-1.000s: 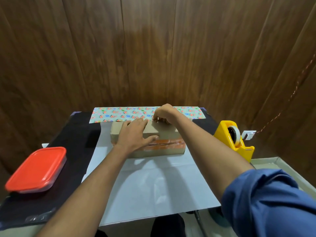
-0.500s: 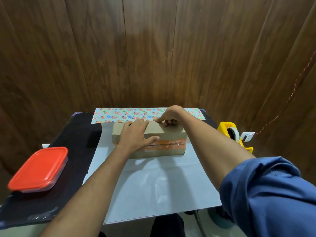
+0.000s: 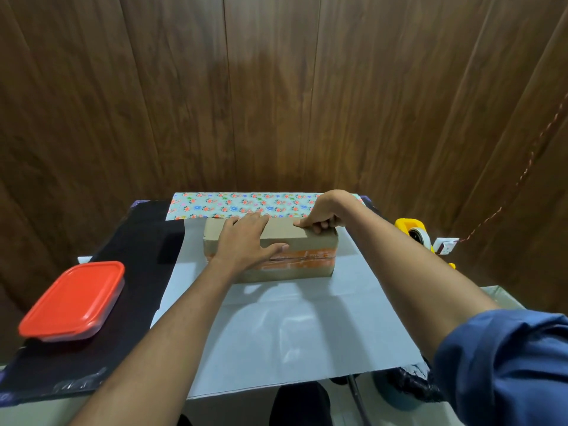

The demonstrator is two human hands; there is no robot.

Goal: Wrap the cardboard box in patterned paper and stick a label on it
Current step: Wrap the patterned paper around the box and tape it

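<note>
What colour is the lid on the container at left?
Red-orange lid, clearest in the head view.

The scene is moderately lit from above and slightly behind the viewer. A pale sheen sits on the wood wall (image 3: 276,87) high above the box (image 3: 295,238), fading to darker panels at both sides. Soft shadows of the arms fall on the white paper (image 3: 292,327) just in front of the box, beside faint glare patches. Wide-angle distortion bends the wall planks outward toward the edges. The red lid (image 3: 72,298), left of the box, is slightly soft.
</note>
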